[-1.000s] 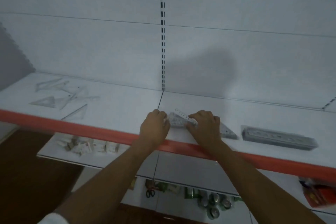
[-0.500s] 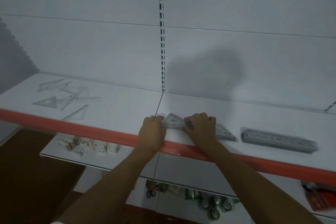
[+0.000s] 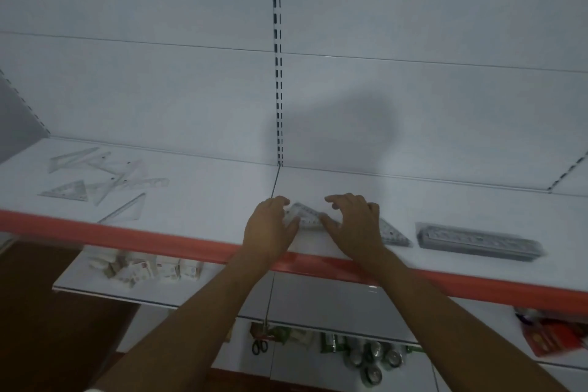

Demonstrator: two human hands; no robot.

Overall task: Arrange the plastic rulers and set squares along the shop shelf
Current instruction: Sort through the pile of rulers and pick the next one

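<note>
A small stack of clear plastic set squares lies on the white shelf, near its red front edge. My left hand grips the stack's left corner, thumb on top and fingers curled behind it. My right hand rests over the stack's right part with its thumb on the plastic and its fingers raised and loosely bent. The stack's right tip shows past my right hand. A wrapped pack of rulers lies further right. Several loose set squares lie scattered at the shelf's left end.
A slotted upright runs up the white back panel above the shelf joint. On the lower shelves sit small boxes, scissors, cans and a red pack.
My right hand's fingers have lifted off the set squares and spread, leaving only the thumb on them. The left hand stays at the stack's left corner. The stack now lies flatter.
</note>
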